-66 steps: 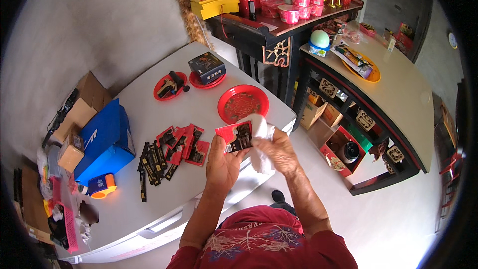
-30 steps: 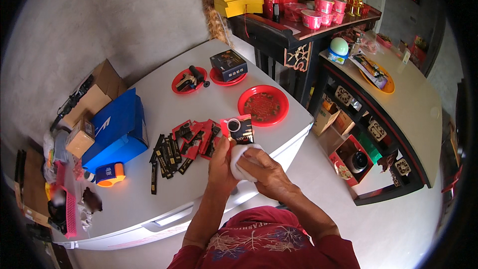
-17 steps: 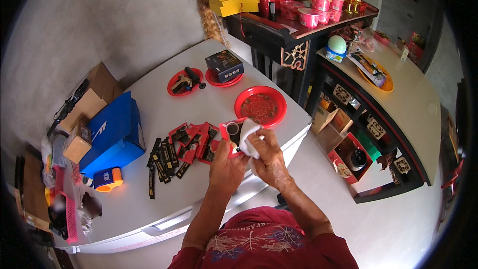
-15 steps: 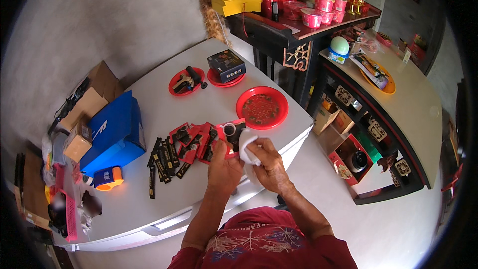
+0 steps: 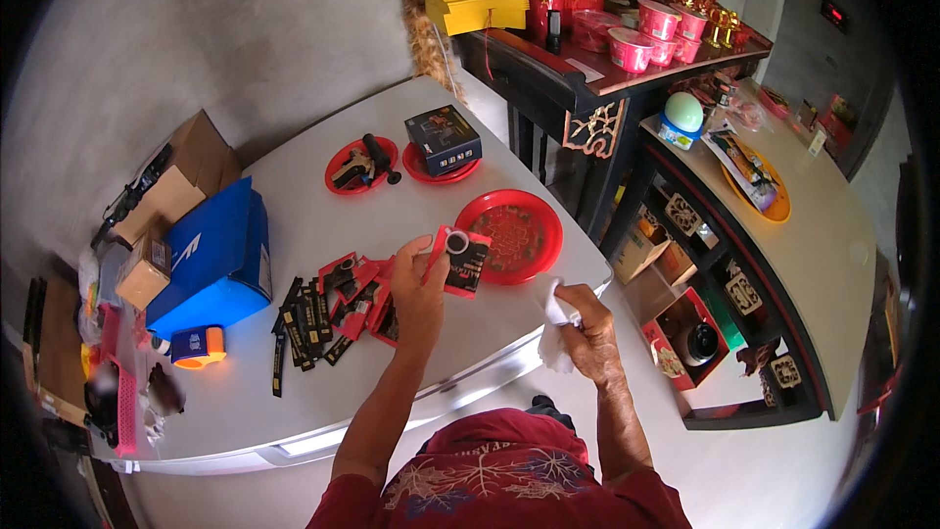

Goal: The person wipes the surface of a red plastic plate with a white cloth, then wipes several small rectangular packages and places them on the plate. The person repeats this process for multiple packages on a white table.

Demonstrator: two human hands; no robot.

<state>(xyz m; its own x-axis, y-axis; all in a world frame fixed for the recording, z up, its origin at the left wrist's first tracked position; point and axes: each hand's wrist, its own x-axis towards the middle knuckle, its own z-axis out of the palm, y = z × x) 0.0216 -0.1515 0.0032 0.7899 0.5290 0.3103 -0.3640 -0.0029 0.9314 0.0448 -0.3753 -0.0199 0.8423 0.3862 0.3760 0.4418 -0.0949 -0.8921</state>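
Observation:
My left hand (image 5: pixel 419 286) is closed on the edge of a red and black coffee packet (image 5: pixel 464 264) with a cup pictured on it. The packet is held up just in front of the large red plate (image 5: pixel 548 235). Off to the right, past the table's front edge, my right hand (image 5: pixel 591 335) grips a crumpled white cloth (image 5: pixel 557 333) that hangs from the fingers. Left of my left hand lies a loose pile of red packets (image 5: pixel 354 294). Beside it are several slim black sticks (image 5: pixel 305 323) with gold marks.
A small red plate (image 5: pixel 333 183) carries a dark handled tool, and another bears a black box (image 5: pixel 444 137). At the left stand a blue box (image 5: pixel 211 260), cardboard boxes (image 5: pixel 186 176) and an orange-blue tape dispenser (image 5: pixel 199 347). A dark altar table (image 5: pixel 529 69) adjoins a curved counter (image 5: pixel 803 225).
My hands have parted. The left lifted the packet slightly up and away, while the right drew the white cloth off it toward the right.

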